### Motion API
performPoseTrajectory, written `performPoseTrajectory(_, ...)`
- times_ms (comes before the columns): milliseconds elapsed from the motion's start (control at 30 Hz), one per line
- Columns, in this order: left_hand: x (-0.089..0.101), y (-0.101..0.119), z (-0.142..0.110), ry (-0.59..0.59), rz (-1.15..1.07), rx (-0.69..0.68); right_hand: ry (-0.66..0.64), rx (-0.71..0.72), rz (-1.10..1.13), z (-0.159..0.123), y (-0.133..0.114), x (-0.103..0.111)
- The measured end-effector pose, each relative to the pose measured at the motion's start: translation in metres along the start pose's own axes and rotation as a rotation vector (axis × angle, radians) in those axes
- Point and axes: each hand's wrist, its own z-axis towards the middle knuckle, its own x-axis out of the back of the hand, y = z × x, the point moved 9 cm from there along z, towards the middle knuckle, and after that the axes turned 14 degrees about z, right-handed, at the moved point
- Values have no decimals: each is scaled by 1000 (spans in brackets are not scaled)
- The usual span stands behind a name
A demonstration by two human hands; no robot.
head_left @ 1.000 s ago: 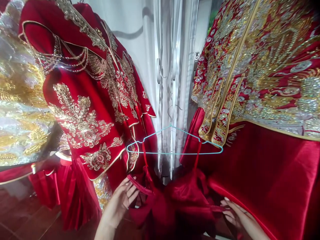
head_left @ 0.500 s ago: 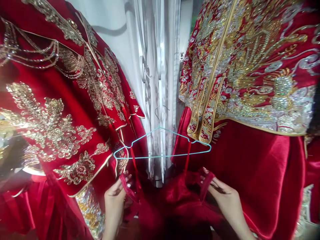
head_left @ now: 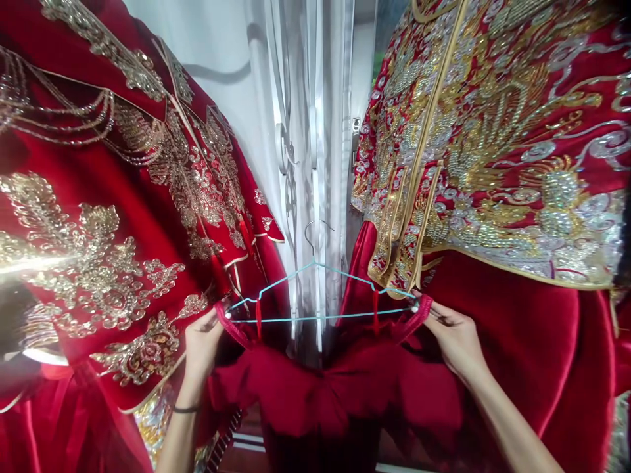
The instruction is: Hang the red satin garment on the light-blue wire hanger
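Observation:
A light blue wire hanger (head_left: 320,295) hangs in the gap between two embroidered garments. A plain red satin garment (head_left: 340,387) droops below it on two thin red loops. My left hand (head_left: 201,338) pinches the garment's waistband at the hanger's left end. At the hanger's right end my right hand (head_left: 451,332) pinches the band in the same way. Both hands stretch the band up level with the hanger's bottom wire.
A red jacket with gold floral embroidery (head_left: 123,217) hangs close on the left. A red jacket with dense gold and silver beading (head_left: 493,144) hangs over a red skirt (head_left: 532,355) on the right. White curtains and a white ornate grille (head_left: 305,131) stand behind.
Both hands rose from below the hanger to its two ends, lifting the red waistband with them. The band is now spread wide along the hanger's bottom wire.

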Motion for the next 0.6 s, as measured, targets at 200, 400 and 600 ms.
performPoseTrajectory(200, -39, 46, 12, -377, 188, -90, -115, -86, -110, 1, -4, -8)
performPoseTrajectory(400, -78, 84, 3, -680, 407, -265, -186, -126, -153, 1, -11, -17)
performPoseTrajectory(600, -93, 86, -10, -691, 708, -454, -478, -41, -402, 14, -35, -61)
